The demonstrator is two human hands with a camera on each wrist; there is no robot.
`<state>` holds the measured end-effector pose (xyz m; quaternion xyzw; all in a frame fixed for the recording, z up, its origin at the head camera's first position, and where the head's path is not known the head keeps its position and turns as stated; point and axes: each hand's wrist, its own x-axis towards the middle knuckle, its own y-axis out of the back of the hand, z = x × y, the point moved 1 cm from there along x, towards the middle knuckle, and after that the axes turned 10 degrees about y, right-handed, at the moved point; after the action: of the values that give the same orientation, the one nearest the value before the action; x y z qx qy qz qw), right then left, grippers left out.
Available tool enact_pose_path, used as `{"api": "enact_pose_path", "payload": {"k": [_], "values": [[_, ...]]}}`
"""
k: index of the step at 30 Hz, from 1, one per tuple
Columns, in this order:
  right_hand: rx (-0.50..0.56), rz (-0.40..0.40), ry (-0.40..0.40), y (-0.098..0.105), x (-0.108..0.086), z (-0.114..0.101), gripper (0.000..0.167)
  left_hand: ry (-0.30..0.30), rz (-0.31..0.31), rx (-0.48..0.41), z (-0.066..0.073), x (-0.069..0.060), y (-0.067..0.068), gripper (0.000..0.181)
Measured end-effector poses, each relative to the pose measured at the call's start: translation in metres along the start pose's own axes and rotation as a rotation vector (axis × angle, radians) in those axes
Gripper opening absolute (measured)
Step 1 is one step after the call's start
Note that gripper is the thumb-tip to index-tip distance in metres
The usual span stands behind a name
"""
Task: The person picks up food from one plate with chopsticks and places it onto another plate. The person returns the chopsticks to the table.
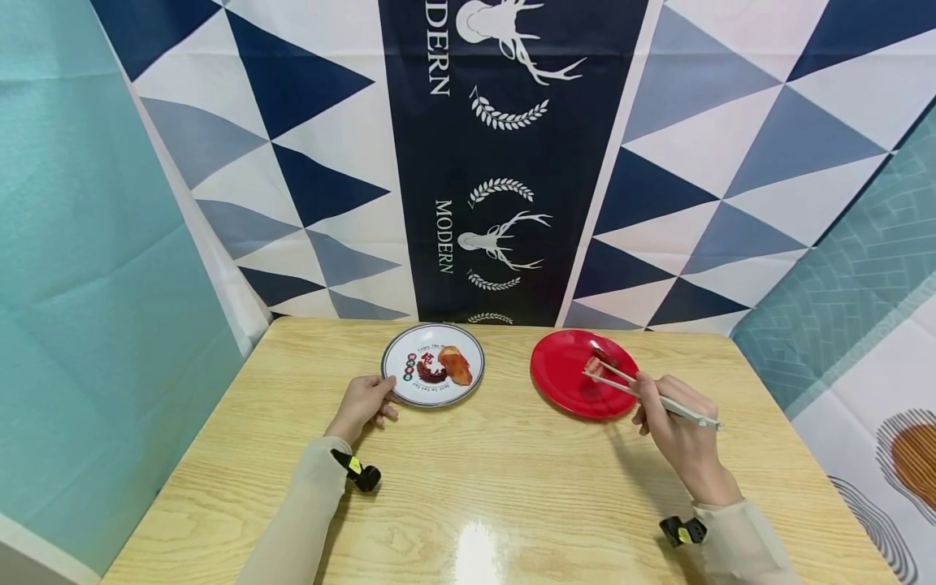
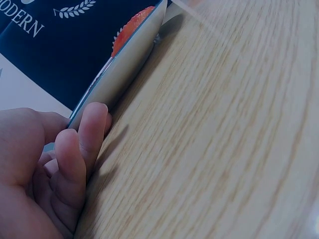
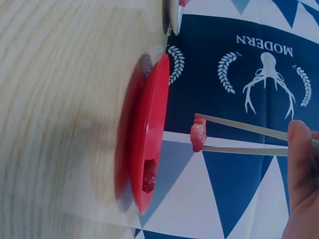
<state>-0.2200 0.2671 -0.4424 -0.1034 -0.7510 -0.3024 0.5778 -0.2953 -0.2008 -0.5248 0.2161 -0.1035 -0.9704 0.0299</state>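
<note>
Fingers are engaged on both sides: the right hand [image 1: 680, 431] grips a pair of pale chopsticks [image 1: 691, 413], while the left hand [image 1: 363, 404] pinches the rim of a white plate [image 1: 398, 348], thumb on top and other fingers below. Nearest the viewer, a cream sleeve [image 1: 288, 512] covers each forearm, and a black wrist camera [image 1: 367, 478] with a yellow mark sits at each wrist. Under both arms stretches a light wood-grain table [image 1: 512, 479]. Beyond, towards its far edge, are two plates, side by side and well apart. On the left, the white plate carries printed characters and lettering, and a glazed orange-brown piece of food [image 1: 455, 366] lies on its right half. On the right is a red plate [image 1: 559, 370]. Between the chopstick tips is a small pinkish meat-like chunk [image 3: 198, 133], which the right wrist view shows clear of the red plate. A darker red chunk [image 3: 149, 175] lies on that plate. Behind the table hangs a cloth [image 1: 278, 73] of navy, grey-blue and white triangles, its dark central band [image 1: 504, 154] bearing the word MODERN, stag heads and leafy sprigs; a teal cloth [image 1: 95, 284] hangs on the left
</note>
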Motion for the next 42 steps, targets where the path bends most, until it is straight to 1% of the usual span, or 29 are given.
{"api": "enact_pose_path", "payload": {"k": [3, 10, 18, 25, 33, 42], "values": [[0.003, 0.003, -0.007, 0.0002, 0.0017, -0.0010, 0.021, -0.001, 0.000, 0.002, -0.0004, 0.0008, -0.0001, 0.035], [-0.009, 0.011, -0.028, 0.0014, 0.0019, -0.0030, 0.026, 0.003, 0.000, 0.001, -0.0010, 0.0018, 0.0002, 0.035], [-0.011, 0.018, -0.046, 0.0034, 0.0034, -0.0062, 0.026, 0.001, -0.003, -0.006, -0.0021, 0.0015, 0.0002, 0.036], [-0.001, 0.028, -0.039, 0.0042, 0.0050, -0.0063, 0.024, -0.005, 0.000, -0.001, -0.0020, 0.0023, 0.0006, 0.036], [-0.013, 0.019, -0.041, 0.0051, 0.0047, -0.0049, 0.023, 0.007, -0.009, -0.011, -0.0008, 0.0005, 0.0001, 0.035], [0.000, 0.025, -0.037, 0.0054, 0.0047, -0.0041, 0.024, -0.005, -0.011, -0.005, -0.0003, 0.0000, 0.0009, 0.035]]}}
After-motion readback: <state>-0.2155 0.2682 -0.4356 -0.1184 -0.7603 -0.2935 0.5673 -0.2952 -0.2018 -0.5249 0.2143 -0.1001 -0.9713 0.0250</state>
